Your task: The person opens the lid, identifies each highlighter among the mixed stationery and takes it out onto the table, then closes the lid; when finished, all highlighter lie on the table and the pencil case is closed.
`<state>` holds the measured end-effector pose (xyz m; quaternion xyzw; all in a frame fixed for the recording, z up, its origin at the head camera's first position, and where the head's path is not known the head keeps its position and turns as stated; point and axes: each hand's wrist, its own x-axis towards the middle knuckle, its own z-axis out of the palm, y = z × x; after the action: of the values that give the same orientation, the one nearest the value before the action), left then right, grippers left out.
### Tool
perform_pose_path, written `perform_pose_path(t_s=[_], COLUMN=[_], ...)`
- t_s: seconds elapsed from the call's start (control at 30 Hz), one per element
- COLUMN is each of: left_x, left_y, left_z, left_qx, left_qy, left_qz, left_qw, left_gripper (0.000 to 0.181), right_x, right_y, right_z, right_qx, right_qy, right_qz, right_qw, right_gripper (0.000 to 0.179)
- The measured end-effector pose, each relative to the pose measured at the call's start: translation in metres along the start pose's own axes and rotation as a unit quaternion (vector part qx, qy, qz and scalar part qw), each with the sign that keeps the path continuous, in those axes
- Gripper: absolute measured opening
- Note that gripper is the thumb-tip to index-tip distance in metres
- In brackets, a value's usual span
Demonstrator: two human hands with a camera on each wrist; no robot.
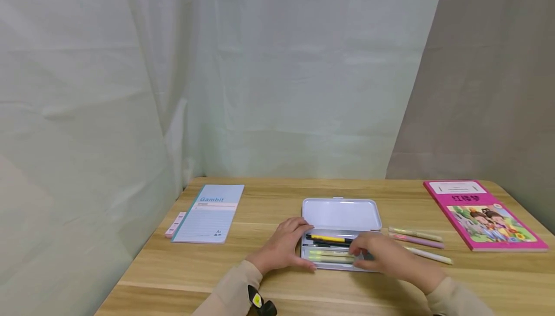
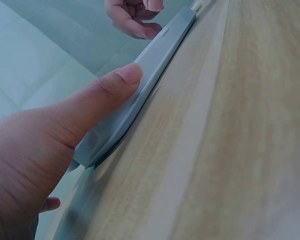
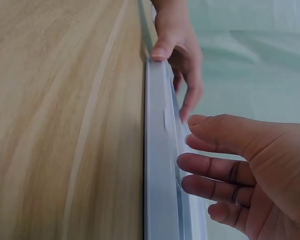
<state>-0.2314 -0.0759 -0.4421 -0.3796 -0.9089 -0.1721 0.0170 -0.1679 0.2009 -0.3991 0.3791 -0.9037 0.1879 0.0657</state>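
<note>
A white pencil case (image 1: 340,214) lies on the table with its lid tipped back. My left hand (image 1: 284,244) holds its left end, the thumb (image 2: 129,74) pressed on the front wall. Inside are a yellow-and-black pen (image 1: 331,239), dark pens beside it, and pale yellow-green pens (image 1: 331,259) nearer the front. Over the right part of the case is my right hand (image 1: 383,256), fingers bent loosely downward. In the right wrist view, nothing shows between its thumb and fingers (image 3: 210,165); the case wall (image 3: 160,150) partly hides what lies behind them.
Three pens (image 1: 417,241) lie right of the case, partly behind the right hand. A pink picture-cover book (image 1: 490,224) is at the far right. On the left, a light blue notebook (image 1: 208,222) overlaps a small pink item (image 1: 174,225). Curtains (image 1: 299,75) hang behind the table.
</note>
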Motion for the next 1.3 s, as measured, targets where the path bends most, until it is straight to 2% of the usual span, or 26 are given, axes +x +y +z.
perform_pose_path(t_s=[0.2,0.5,0.77,1.03,1.3], left_x=[-0.001,0.000,0.000,0.000,-0.001], left_y=[0.000,-0.001,-0.001,0.000,0.001], left_z=[0.000,0.000,0.001,-0.001,-0.001], left_qx=[0.002,0.003,0.009,0.002,0.003], left_qy=[0.002,0.004,0.010,0.000,0.007], left_qz=[0.003,0.005,0.012,0.000,0.010], left_qw=[1.0000,1.0000,0.9998,1.0000,0.9999], left_gripper=[0.094,0.093,0.093,0.095,0.094], right_x=[0.003,0.006,0.005,0.004,0.004], right_y=[-0.002,-0.006,-0.011,-0.012,-0.013], right_z=[0.004,0.006,0.009,0.012,0.013], right_qx=[-0.029,-0.057,-0.051,-0.055,-0.072], right_qy=[0.005,-0.024,-0.051,-0.047,-0.038], right_qz=[-0.006,0.023,0.049,0.061,0.068], right_qw=[0.9996,0.9978,0.9962,0.9955,0.9944], right_gripper=[0.012,0.015,0.013,0.020,0.025])
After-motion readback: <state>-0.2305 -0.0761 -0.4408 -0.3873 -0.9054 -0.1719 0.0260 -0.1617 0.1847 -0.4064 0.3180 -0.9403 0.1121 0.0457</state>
